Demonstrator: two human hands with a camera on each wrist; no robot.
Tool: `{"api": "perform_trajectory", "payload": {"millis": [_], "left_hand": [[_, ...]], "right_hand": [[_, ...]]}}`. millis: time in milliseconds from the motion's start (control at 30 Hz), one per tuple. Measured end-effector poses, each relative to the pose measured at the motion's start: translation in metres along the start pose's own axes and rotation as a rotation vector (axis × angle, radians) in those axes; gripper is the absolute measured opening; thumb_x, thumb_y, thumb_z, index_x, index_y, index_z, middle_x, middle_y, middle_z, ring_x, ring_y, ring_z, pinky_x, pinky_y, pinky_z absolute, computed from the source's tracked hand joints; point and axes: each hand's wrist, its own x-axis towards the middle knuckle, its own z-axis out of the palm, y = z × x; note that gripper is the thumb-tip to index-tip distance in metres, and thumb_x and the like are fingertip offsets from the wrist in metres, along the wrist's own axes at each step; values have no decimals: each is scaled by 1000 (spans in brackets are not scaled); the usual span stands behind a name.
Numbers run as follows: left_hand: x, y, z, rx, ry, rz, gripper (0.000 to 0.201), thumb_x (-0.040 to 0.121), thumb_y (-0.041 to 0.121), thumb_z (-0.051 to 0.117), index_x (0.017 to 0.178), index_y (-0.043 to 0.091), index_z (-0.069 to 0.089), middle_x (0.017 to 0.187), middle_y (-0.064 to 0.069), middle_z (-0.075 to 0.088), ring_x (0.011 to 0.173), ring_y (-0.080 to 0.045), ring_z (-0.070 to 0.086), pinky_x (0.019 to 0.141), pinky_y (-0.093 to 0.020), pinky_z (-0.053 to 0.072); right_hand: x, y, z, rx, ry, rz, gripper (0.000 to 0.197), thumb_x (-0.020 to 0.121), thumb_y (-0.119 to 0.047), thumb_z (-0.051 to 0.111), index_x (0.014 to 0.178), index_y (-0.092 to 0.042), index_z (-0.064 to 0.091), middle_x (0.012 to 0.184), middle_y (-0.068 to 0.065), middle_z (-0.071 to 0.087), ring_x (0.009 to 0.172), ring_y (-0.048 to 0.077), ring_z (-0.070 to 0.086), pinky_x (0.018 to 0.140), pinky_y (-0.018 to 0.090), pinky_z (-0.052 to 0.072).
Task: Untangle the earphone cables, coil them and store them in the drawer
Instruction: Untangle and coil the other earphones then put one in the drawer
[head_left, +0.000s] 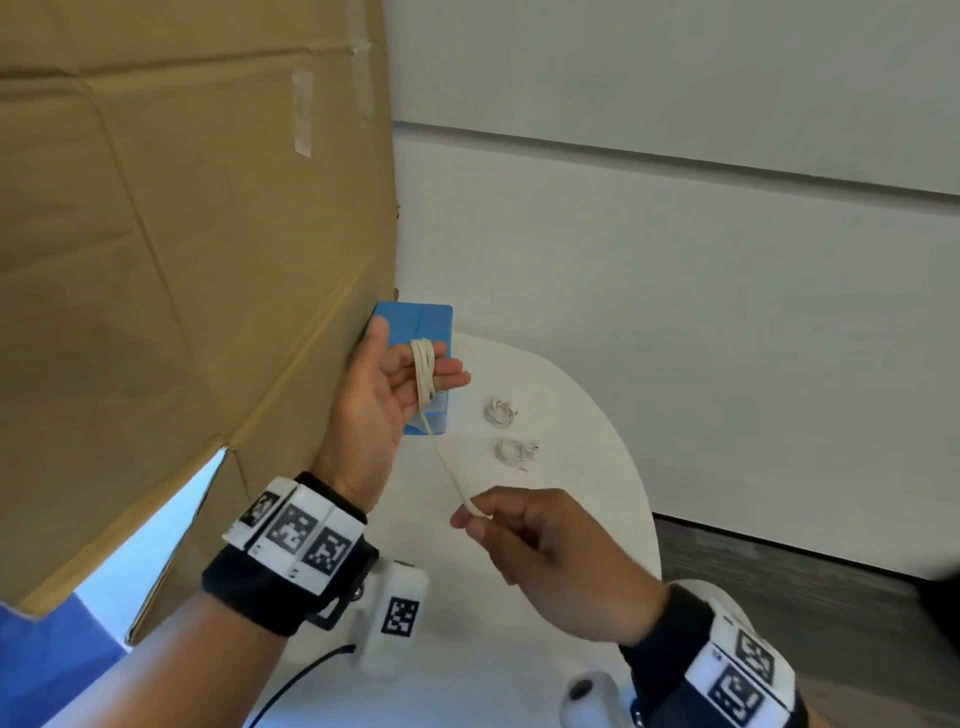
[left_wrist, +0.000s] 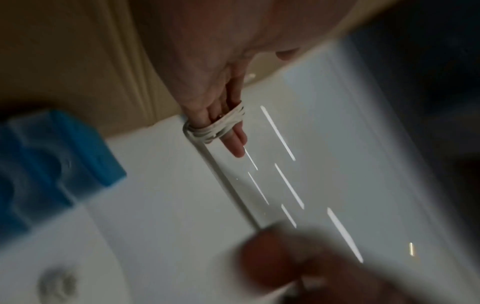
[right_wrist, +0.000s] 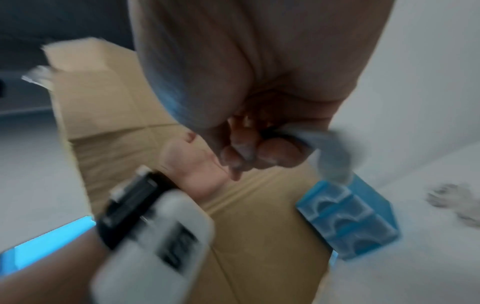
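Above the white table (head_left: 571, 415), the left hand (head_left: 384, 395) is held up with its palm showing and its fingers (head_left: 447, 379) straight. A white earphone cable (head_left: 423, 371) is wound many times around those fingers, like thread on a spool. From that bundle one loose piece of the cable runs down and toward the person to the right hand (head_left: 550, 551). The right hand pinches the end of the cable between its thumb and first finger, and the other fingers are curled in. The piece of cable between the two hands looks pulled straight. Behind the left hand stands a small blue drawer box (head_left: 431, 325) on the table, right next to a big brown cardboard box (head_left: 182, 260). The right wrist view shows the front of the blue box with its small drawers, but that picture is blurry, so I cannot tell if any drawer is open. Two more coiled earphone cables (head_left: 501, 413) lie on the table just to the right of the blue box, one nearer the person than the other. Behind the table is a white wall (head_left: 727, 286).
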Motion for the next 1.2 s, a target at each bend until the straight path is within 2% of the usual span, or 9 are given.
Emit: {"api": "perform_trajectory", "payload": {"millis": [100, 200, 400, 533, 633, 767, 900, 1067, 1200], "left_hand": [[-5, -13, 3, 326, -101, 123, 66, 89, 60, 32, 96, 7, 70, 92, -12, 74, 91, -22, 71, 83, -27, 50], [-17, -20, 12, 451, -258, 189, 71, 86, 66, 30, 86, 8, 72, 80, -11, 72, 80, -28, 69, 86, -39, 51], [-18, -6, 23, 196, -326, -82, 82, 86, 69, 28, 84, -3, 67, 70, -17, 64, 60, -24, 61, 65, -30, 49], [-16, 2, 20, -129, -258, -153, 64, 88, 55, 35, 85, -1, 66, 73, -13, 64, 64, -21, 62, 75, -35, 49], [-13, 1, 17, -312, -154, -189, 54, 96, 45, 36, 92, 0, 65, 79, -12, 66, 76, -24, 65, 85, -36, 51], [-13, 0, 19, -419, -14, -204, 43, 100, 35, 40, 94, 0, 64, 81, -11, 67, 80, -23, 67, 90, -35, 52], [-17, -4, 25, -415, 23, -207, 38, 100, 31, 41, 95, 2, 65, 86, -11, 69, 83, -21, 70, 83, -32, 54], [-13, -4, 25, -398, 87, -253, 22, 93, 30, 55, 91, 10, 66, 87, -4, 67, 81, -15, 69, 81, -30, 54], [-7, -3, 18, -396, 111, -350, 30, 92, 38, 56, 72, 15, 56, 69, 0, 54, 59, -13, 59, 50, -26, 50]], "right_hand": [[-1, -27, -18, -45, 107, -150, 18, 100, -24, 53, 93, -14, 67, 56, -13, 43, 53, 5, 35, 53, 20, 31], [16, -42, -46, -105, 297, -245, 19, 99, -18, 56, 87, -10, 69, 60, -11, 50, 54, 11, 40, 55, 23, 36], [58, -24, -65, 58, 523, -174, 4, 90, -12, 69, 87, -11, 72, 68, -9, 64, 60, 5, 55, 61, 17, 46], [60, 2, -46, 134, 475, -96, 9, 91, -12, 67, 93, -10, 76, 68, 3, 66, 57, 10, 55, 55, 27, 49], [49, 10, -16, 96, 399, -72, 13, 94, -12, 64, 100, -15, 74, 67, -5, 65, 55, 5, 54, 55, 26, 49], [41, 0, 12, 154, 482, -40, 10, 93, -16, 65, 97, -21, 56, 65, 8, 65, 53, 15, 58, 55, 36, 53], [42, -15, 20, 360, 503, 2, 19, 91, -12, 67, 77, -6, 56, 62, 9, 65, 50, 17, 59, 53, 29, 51], [38, -24, 17, 558, 379, -48, 21, 99, -6, 49, 91, 6, 64, 76, 8, 69, 65, 21, 61, 65, 34, 52], [37, -23, 17, 386, 378, -108, 22, 100, -2, 47, 90, 0, 67, 76, 7, 69, 64, 18, 63, 58, 27, 51]]}}
